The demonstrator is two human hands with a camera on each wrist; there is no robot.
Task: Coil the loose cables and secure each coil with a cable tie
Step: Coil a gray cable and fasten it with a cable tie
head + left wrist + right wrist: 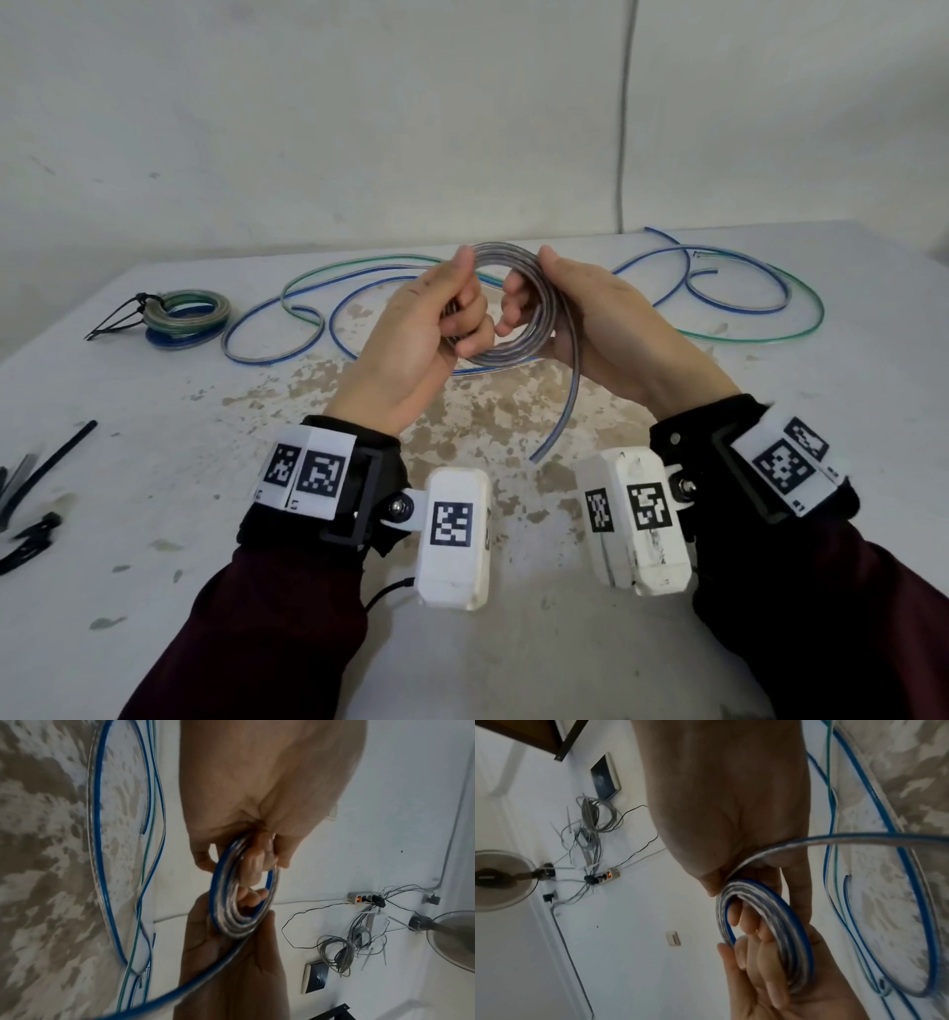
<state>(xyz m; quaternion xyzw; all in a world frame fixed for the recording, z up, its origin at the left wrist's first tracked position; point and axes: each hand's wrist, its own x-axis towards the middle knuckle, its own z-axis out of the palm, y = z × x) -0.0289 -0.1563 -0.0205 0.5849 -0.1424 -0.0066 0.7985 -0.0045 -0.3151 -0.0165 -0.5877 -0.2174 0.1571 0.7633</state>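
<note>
Above the middle of the table I hold a coil of clear, blue-striped cable [518,308] between both hands. My left hand [441,318] curls its fingers round the coil's left side, thumb on top. My right hand [560,308] grips the right side, fingers through the ring. The same coil [239,902] fills the left wrist view, and the coil [765,927] shows again in the right wrist view. A free tail [562,421] hangs down toward me. Loose blue and green cables [719,288] sprawl behind. Black cable ties [36,493] lie at the left edge.
A finished pair of coils [185,318], bound with black ties, lies at the back left. The worn white table [154,514] meets a wall behind. A grey conduit [624,128] runs down that wall. Each wrist view shows a fan, a power strip and tangled wires.
</note>
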